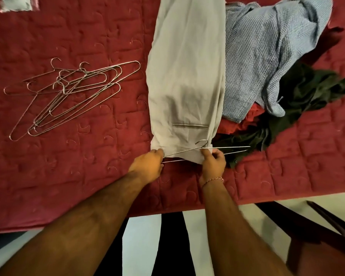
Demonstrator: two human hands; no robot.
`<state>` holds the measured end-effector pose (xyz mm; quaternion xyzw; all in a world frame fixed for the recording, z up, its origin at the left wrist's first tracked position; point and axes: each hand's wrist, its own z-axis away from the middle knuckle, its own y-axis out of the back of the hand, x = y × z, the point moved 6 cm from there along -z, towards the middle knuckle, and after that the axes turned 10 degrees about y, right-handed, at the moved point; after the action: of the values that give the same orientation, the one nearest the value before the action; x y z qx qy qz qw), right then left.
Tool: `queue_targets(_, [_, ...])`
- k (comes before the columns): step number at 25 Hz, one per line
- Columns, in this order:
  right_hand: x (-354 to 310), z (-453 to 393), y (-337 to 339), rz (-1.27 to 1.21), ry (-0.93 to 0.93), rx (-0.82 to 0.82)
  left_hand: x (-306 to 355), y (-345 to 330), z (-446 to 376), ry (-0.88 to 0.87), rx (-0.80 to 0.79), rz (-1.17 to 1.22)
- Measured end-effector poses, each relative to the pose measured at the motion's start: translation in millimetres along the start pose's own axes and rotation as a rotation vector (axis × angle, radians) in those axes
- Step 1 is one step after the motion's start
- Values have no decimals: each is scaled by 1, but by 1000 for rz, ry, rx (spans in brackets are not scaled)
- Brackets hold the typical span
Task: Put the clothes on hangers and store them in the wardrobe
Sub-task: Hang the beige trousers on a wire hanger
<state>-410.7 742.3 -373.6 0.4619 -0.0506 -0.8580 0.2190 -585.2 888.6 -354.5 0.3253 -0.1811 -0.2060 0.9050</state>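
Grey trousers (185, 76) lie lengthwise on a red quilt (88, 176), waistband end nearest the person. A wire hanger (205, 151) lies across that near end, its hook over the cloth by the back pocket. The left hand (147, 166) pinches the hanger's left tip at the trousers' left corner; the right hand (212, 164) pinches the wire just below the hook. Left of the trousers lies a heap of spare hangers (68, 92). Right of the trousers sit a blue checked shirt (267, 52), a dark garment (299, 100) and a red one (241, 120).
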Motion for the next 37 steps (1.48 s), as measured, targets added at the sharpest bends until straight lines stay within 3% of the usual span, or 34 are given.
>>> queue_targets(5, [10,24,-32,-194,-4,-196,-13,3,-8,32,4,-21])
queue_targets(10, [6,5,-24,4,14,-106,-14,1,-8,30,58,-58])
queue_targets(14, [9,14,-27,-373,-286,7,-18,-4,-9,2,61,-7])
queue_targets(17, [15,27,-38,-617,-460,-123,-32,-4,-10,19,11,45])
queue_targets(19, [16,36,-45,-762,-373,-254,-40,-3,-12,37,9,69])
queue_targets(21, [29,42,-46,-648,-213,-303,-44,-1,-15,49,15,81])
queue_targets(25, [32,36,-57,-310,-38,-87,-45,-6,-19,77,56,24])
queue_targets(28, [40,22,-70,-350,-74,4,-47,-5,-21,106,127,65])
queue_targets(32, [39,27,-70,-363,15,130,-48,4,-21,80,152,-20])
queue_targets(34, [34,37,-72,-480,-67,219,-47,14,-18,44,139,-72])
queue_targets(37, [14,59,-69,-556,-169,216,-43,44,-10,-24,157,-80])
